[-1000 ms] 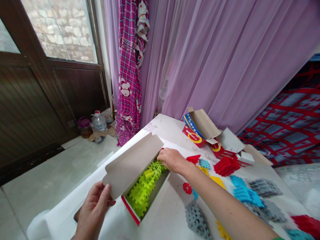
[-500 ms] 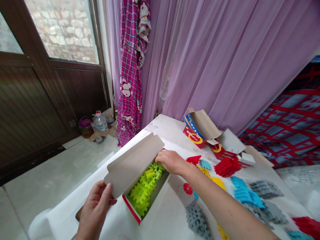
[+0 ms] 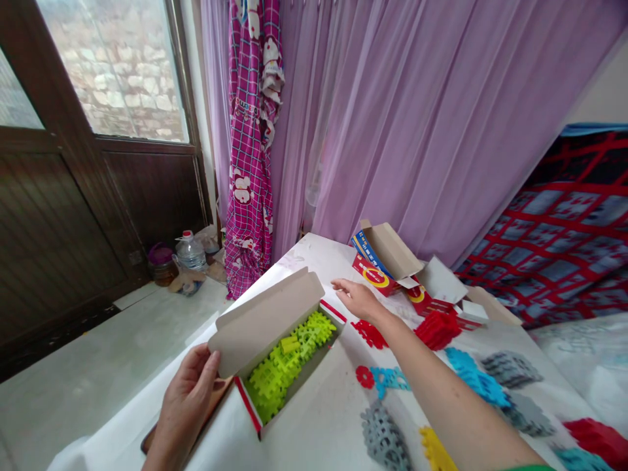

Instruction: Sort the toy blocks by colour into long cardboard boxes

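My left hand (image 3: 191, 386) pinches the near corner of the raised lid (image 3: 269, 320) of a cardboard box. Bright green notched plastic building pieces (image 3: 289, 360) fill the box (image 3: 248, 407), with a small yellow-green piece on top of them. Past the far right end of the box, my right hand (image 3: 357, 299) hovers with its fingers stretched out and nothing in them. Below its wrist lie red building pieces (image 3: 369, 333).
Opened red and blue boxes (image 3: 387, 252) stand at the table's far right. Grey pieces (image 3: 385, 435), blue pieces (image 3: 475, 376) and yellow pieces (image 3: 436, 451) lie on the white table. A phone-like brown object (image 3: 216, 399) lies beneath my left hand.
My right hand has left the green pieces in the box and moved right and upward, out over the table. My left hand still holds the lid.
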Available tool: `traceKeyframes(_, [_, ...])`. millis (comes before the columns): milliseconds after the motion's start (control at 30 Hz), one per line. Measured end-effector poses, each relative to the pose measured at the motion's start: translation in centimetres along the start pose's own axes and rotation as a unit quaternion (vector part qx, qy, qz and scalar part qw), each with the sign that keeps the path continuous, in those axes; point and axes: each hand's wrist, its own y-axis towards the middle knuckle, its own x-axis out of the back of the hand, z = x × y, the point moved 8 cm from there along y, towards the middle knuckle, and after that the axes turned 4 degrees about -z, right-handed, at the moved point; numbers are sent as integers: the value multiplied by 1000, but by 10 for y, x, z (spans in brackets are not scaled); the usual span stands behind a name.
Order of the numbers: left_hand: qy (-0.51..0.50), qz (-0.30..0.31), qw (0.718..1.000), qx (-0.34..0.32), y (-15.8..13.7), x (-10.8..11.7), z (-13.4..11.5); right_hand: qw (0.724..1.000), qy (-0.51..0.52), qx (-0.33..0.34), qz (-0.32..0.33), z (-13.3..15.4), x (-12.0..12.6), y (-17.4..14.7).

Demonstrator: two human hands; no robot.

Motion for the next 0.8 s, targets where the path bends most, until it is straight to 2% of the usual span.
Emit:
traceKeyframes(100, [25,29,998,-40,11,-4,-6,993,120,-20,-10,-7,-10,9])
traceKeyframes(267, [60,80,992,-76,9,-7,-15,974,224,-36,-9,0,-12,19])
traceKeyframes(367, [64,115,989,-72,-1,-8,-19,949,309,-68,5,0,-7,15])
traceKeyframes(467, [84,146,984,-52,-10,-6,-14,936,341,-86,18,-4,-2,5])
traceKeyframes(667, [165,92,980,-68,-5,12,1,909,397,-129,23,-22,0,-12])
traceKeyframes(800, [188,62,975,-99,-11,15,-2,911,390,-131,17,-35,3,-16])
